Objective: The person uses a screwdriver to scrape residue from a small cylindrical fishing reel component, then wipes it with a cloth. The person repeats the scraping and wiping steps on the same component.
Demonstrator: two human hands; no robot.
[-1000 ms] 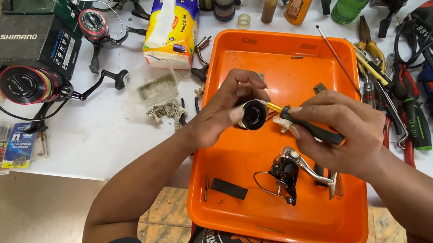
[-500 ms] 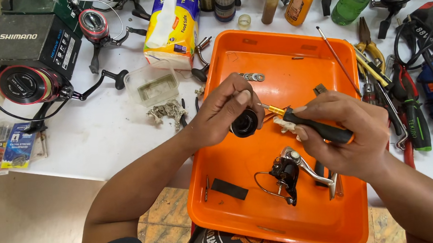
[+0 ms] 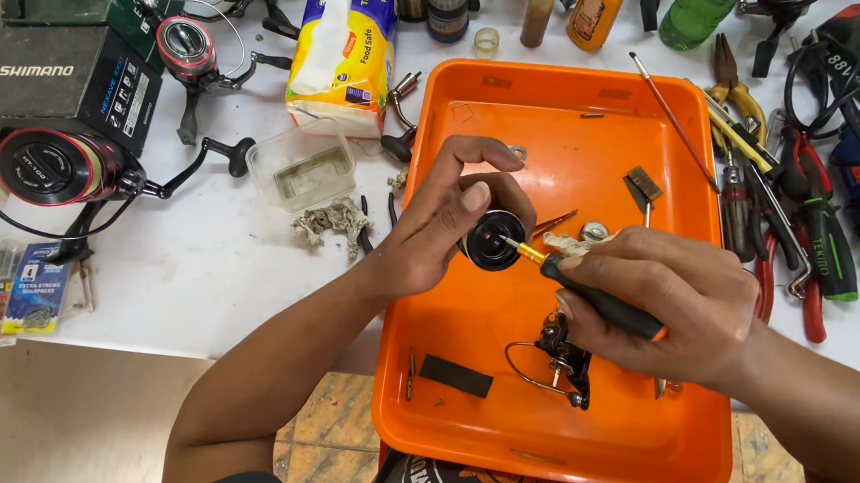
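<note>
The left hand (image 3: 445, 216) grips a round black spool part (image 3: 491, 241) over the middle of the orange tray (image 3: 594, 77). Its fingers curl over the top of the part and the thumb presses against the near side. The right hand (image 3: 668, 302) holds a screwdriver (image 3: 582, 287) with a black handle and yellow shaft; the fingers are closed around the handle, pressed together. The screwdriver tip touches the centre of the spool part.

In the tray, toward its near edge, lies a dismantled black reel body with a wire bail (image 3: 557, 358), just beside the right hand. A flat black strip (image 3: 455, 375) lies near the tray's near left corner.

On the white table (image 3: 203, 275), left of the tray, sit a clear plastic box (image 3: 301, 165) and a fishing reel with a red spool (image 3: 47, 167) by the left edge. Pliers with red handles (image 3: 799, 249) lie along the right side of the tray.
</note>
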